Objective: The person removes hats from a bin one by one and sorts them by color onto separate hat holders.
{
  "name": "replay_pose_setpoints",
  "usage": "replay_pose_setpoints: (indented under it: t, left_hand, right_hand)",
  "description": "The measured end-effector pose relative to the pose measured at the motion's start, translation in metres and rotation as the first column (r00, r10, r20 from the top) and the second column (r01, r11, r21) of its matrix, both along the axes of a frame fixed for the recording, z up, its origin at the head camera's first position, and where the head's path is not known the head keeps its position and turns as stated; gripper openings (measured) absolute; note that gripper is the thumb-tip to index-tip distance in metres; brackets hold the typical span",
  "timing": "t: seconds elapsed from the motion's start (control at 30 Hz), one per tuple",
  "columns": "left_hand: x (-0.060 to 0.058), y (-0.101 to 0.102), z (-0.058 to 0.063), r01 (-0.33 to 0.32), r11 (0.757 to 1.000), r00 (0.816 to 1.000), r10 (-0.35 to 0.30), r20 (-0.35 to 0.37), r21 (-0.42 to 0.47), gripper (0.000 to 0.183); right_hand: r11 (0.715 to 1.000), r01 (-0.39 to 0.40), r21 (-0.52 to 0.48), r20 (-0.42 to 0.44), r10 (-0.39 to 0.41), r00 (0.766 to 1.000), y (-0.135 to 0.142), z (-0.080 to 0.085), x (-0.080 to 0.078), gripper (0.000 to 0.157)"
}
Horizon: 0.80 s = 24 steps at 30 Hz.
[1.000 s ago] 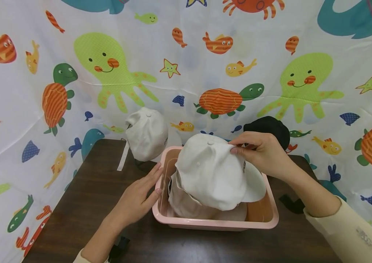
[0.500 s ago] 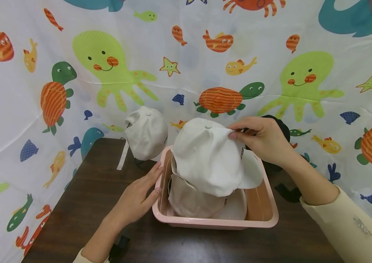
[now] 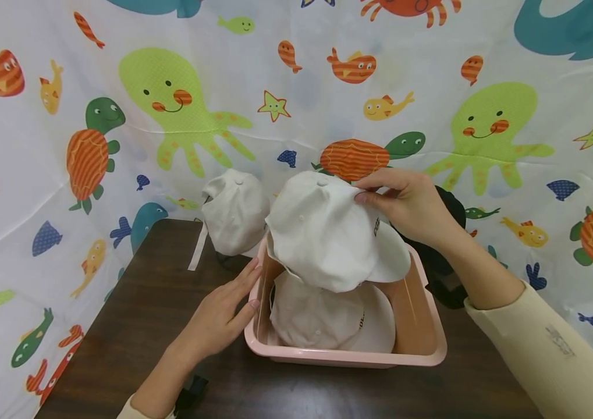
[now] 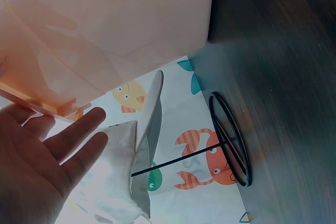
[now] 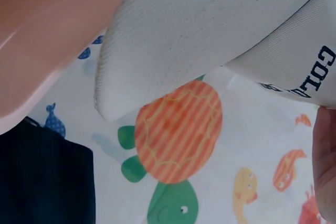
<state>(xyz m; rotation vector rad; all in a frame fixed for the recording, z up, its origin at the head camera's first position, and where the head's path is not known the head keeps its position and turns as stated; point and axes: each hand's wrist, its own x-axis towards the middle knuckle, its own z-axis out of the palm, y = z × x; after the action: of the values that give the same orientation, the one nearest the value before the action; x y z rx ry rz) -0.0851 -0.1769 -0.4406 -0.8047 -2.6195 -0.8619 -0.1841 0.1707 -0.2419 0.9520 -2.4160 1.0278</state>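
Between thumb and fingers, my right hand (image 3: 414, 206) pinches the crown of a white baseball cap (image 3: 322, 238). The cap hangs above the pink plastic bin (image 3: 345, 356), its brim toward the right. Dark lettering shows on its front in the right wrist view (image 5: 317, 69). A second, off-white baseball cap (image 3: 312, 314) lies inside the bin, brim to the right. My left hand (image 3: 220, 311) rests against the bin's left rim with its fingers extended. In the left wrist view, those fingers (image 4: 81, 129) lie along the bin's edge.
Behind the bin at left, another white cap (image 3: 237, 215) sits on a black wire stand (image 4: 231, 142). A black cap (image 3: 451, 205) stands at back right, partly hidden by my right hand. The dark wooden table (image 3: 170, 302) meets a sea-animal curtain (image 3: 254, 70).
My right hand has lifted the white cap upward and slightly left, uncovering more of the cap in the bin. My left hand stays at the bin's rim.
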Motion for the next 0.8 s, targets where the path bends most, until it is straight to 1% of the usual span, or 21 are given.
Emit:
replay_pose_setpoints:
  t: [0.2, 0.37, 0.67, 0.8]
  left_hand:
    - [0.0, 0.001, 0.0, -0.002, 1.0, 1.0, 0.002, 0.007, -0.004, 0.06]
    - [0.0, 0.001, 0.0, 0.002, 1.0, 1.0, -0.002, 0.009, 0.0, 0.06]
    - [-0.001, 0.001, -0.001, 0.009, 1.0, 1.0, -0.01, 0.017, 0.004, 0.061]
    - [-0.002, 0.001, -0.001, 0.013, 1.0, 1.0, -0.013, 0.021, 0.003, 0.061]
  right_hand:
    - [0.998, 0.051, 0.031, 0.001, -0.051, 0.999, -0.012, 0.003, -0.012, 0.017]
    - [0.998, 0.068, 0.011, 0.024, -0.068, 0.997, -0.025, 0.009, -0.022, 0.017]
    - [0.994, 0.047, -0.099, 0.079, -0.039, 0.996, -0.047, 0.024, -0.04, 0.016]
    - [0.992, 0.031, -0.119, 0.081, -0.021, 0.996, -0.057, 0.028, -0.048, 0.016]
